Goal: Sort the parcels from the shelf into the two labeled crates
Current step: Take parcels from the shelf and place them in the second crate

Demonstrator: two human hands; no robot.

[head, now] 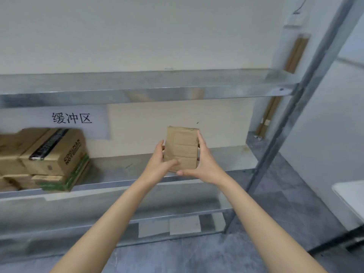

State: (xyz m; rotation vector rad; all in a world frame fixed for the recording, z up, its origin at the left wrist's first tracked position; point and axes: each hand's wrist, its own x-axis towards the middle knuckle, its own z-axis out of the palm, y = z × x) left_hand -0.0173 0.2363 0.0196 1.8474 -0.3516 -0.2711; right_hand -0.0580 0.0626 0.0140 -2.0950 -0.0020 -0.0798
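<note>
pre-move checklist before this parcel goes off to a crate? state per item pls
1. Grip: left hand and right hand hold the small cardboard parcel by its opposite sides, upright: ok.
2. Parcel apart from the stack of boxes at the left of the shelf: ok.
3. Parcel lifted off the shelf board: cannot tell, its lower edge overlaps the shelf front.
4. Sorting label readable: cannot tell, the near face shows no legible text.
5. Target crates in sight: not ok, neither is in view.
6. Way out to the right: shelf upright and white table edge stand there; clearance cannot tell.
</note>
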